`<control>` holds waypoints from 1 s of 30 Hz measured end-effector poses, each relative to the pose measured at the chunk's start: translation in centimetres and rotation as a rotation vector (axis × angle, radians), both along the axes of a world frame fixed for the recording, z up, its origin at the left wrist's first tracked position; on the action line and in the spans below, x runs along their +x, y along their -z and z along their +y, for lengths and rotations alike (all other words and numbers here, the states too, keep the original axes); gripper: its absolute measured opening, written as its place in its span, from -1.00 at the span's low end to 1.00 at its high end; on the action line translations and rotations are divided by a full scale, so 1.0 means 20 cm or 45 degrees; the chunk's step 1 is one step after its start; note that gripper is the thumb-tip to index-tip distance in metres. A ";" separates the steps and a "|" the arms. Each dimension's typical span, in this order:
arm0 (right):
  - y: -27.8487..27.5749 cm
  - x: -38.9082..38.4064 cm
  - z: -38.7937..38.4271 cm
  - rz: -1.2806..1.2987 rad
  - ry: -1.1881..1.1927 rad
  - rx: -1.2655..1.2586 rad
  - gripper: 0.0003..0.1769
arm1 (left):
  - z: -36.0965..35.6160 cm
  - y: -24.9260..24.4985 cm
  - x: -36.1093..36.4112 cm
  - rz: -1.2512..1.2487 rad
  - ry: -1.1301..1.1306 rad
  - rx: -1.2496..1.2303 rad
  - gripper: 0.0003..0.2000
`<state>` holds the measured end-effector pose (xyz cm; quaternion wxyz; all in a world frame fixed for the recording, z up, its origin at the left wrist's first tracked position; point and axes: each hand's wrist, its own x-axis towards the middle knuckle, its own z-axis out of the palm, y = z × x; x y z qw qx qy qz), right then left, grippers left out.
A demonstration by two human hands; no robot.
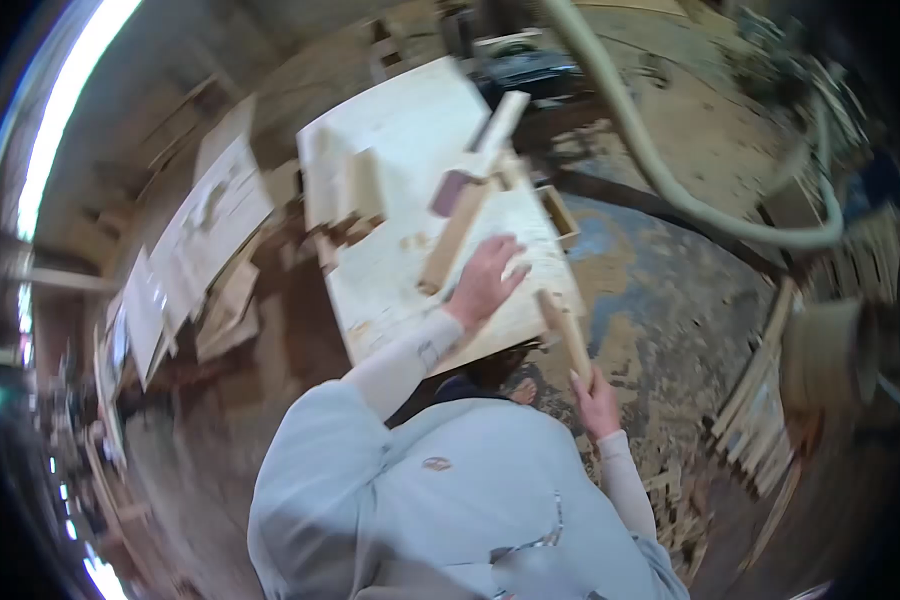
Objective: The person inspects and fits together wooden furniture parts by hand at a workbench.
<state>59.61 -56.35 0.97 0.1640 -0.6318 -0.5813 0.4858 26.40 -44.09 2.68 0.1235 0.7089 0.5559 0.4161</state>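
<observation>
My left hand [485, 280] is over the pale worktable board [380, 310] with its fingers stretched out and slightly apart. Just beyond it lies a long wooden strip [455, 240], its near end close to my wrist. In my right hand [598, 403], off the board's near right corner, is a short wooden piece [567, 335]. The fingers wrap round its lower end, and the upper end tilts up toward the board's edge. A dark reddish block [452, 193] and a lighter wooden bar [503, 128] lie at the far end of the strip.
Several wooden blocks [360, 190] stand on the board's left side. A small wooden box [558, 217] is at its right edge. A thick pale hose [660, 170] curves across the right. Stacked boards [205, 235] lean at the left, and wood strips [760, 420] lie at the right.
</observation>
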 end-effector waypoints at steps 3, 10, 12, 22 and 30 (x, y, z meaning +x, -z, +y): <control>0.05 0.02 -0.02 -0.123 -0.007 0.058 -0.43 | 0.05 -0.05 -0.41 0.244 -0.427 0.121 -0.59; -0.01 0.03 -0.03 -0.192 -0.070 0.163 -0.54 | 0.16 0.00 -1.08 0.685 -1.013 -0.031 -0.43; -0.01 0.02 -0.03 -0.163 -0.006 0.125 -0.49 | 0.17 0.00 -1.11 0.908 -0.810 -0.113 -0.41; 0.01 0.01 -0.01 -0.249 -0.034 0.185 -0.48 | 0.26 0.10 -0.98 1.136 -0.518 -0.322 -0.48; -0.02 -0.12 0.08 -0.377 0.047 0.179 -0.45 | 0.58 0.28 -0.93 0.198 -0.701 -0.242 -0.40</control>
